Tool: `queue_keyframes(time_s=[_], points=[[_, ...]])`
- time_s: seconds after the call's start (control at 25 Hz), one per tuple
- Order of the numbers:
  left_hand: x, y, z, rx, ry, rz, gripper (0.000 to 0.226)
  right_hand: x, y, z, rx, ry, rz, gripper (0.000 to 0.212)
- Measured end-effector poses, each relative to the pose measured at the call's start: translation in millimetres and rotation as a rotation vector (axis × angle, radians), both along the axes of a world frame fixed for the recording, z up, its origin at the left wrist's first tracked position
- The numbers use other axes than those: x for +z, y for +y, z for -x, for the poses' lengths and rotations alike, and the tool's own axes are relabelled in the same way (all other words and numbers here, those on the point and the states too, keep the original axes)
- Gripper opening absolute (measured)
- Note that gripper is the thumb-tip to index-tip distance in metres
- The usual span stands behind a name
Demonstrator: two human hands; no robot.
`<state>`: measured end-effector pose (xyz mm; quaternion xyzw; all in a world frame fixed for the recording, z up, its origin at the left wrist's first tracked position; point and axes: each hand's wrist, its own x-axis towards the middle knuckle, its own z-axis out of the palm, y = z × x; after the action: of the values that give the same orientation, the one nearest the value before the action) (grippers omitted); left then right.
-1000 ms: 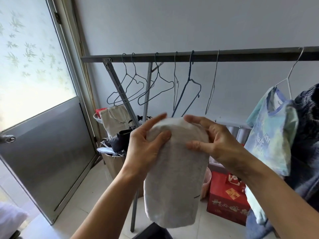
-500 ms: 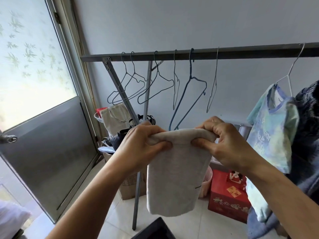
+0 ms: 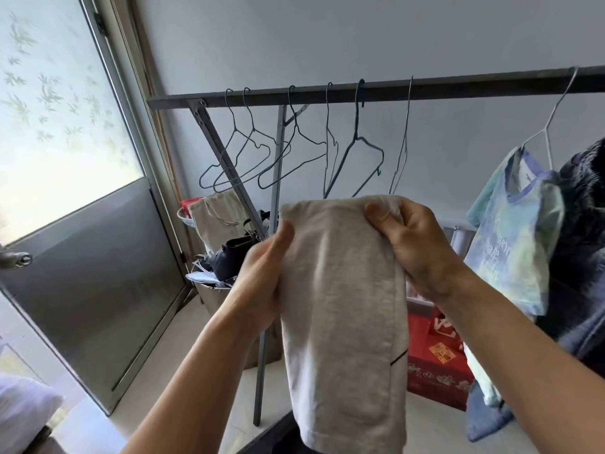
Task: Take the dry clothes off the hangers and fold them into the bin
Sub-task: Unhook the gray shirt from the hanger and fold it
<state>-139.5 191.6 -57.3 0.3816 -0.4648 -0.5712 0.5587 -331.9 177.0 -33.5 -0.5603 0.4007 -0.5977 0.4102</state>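
The grey garment (image 3: 343, 306), folded into a long narrow strip, hangs in the air before the clothes rack (image 3: 458, 90), near a pale tie-dye T-shirt (image 3: 510, 231) hung at the right. Your right hand (image 3: 415, 247) pinches its top right corner, thumb over the cloth, and your left hand (image 3: 258, 273) grips its left edge just below the top. Behind them, bare wire hangers (image 3: 356, 126) hang along the rail.
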Motion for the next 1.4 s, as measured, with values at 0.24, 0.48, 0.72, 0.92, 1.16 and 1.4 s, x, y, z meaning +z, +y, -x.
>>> queue_keyframes(time_s=[0.24,0.48,0.72,0.92,1.16,1.4], points=[[-18,11,11,0.069,-0.092,0.012,0.032,-4,5,10,0.169,-0.242,-0.141,0.045],[-12,15,27,0.326,-0.236,0.209,0.041,-31,28,-7,0.147,-0.165,-0.317,0.033],[-13,13,28,0.515,-0.234,0.450,0.067,-21,26,1,0.093,-0.200,-0.275,0.039],[-15,-11,11,0.358,-0.295,0.290,0.050,-10,25,0,0.066,-0.189,-0.306,0.037],[-27,-4,12,0.364,-0.346,0.177,0.027,-18,16,-7,-0.180,0.068,-0.223,0.056],[-40,8,39,0.037,-0.098,-0.221,0.064,-32,19,-22,-0.142,-0.053,-0.239,0.043]])
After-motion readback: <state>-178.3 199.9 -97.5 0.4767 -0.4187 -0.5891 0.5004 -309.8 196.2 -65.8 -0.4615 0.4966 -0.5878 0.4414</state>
